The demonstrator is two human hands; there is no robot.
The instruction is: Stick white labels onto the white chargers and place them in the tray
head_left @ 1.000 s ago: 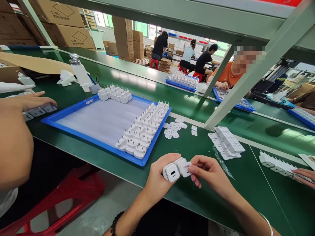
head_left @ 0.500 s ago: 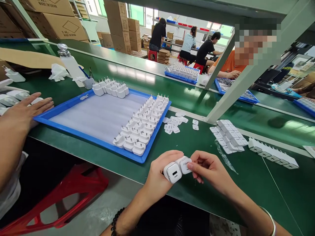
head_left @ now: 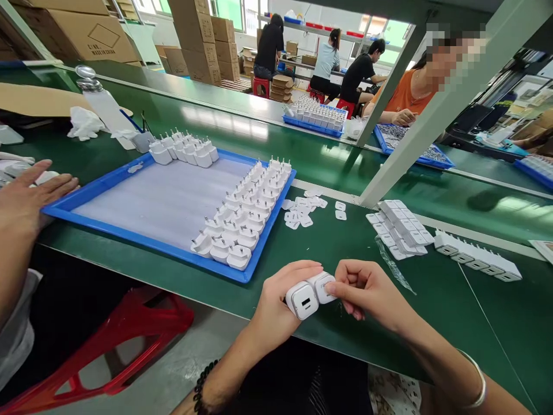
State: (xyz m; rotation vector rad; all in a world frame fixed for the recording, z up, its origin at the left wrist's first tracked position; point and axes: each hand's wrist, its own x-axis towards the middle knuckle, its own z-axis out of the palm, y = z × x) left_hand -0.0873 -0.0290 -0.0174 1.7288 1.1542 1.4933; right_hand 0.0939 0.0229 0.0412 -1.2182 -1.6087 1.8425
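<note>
My left hand point(head_left: 276, 300) is wrapped around a white plug charger point(head_left: 303, 301), its end with the port slots facing me. Beside it, touching, is a second white charger point(head_left: 322, 286) with a grey-printed end face. My right hand point(head_left: 367, 288) is closed, its thumb pressed on that printed face and its other fingers curled. Whether a thin film is pinched there is too small to tell. Beyond my hands lie loose small white cards point(head_left: 302, 210). To the left, a blue tray point(head_left: 173, 249) holds rows of white chargers point(head_left: 246, 216) with pins up.
Stacked white blocks point(head_left: 400, 230), a clear plastic strip point(head_left: 395, 268) and a row of chargers point(head_left: 477, 256) lie at right. A slanted metal post point(head_left: 401, 150) rises behind. At left are a co-worker's hand point(head_left: 38, 193), a pump bottle point(head_left: 101, 106) and a red stool point(head_left: 138, 328).
My right thumb has shifted slightly on the charger's printed face, covering more of the print. The view has moved a little, and the co-worker's hand at left remains near the tray.
</note>
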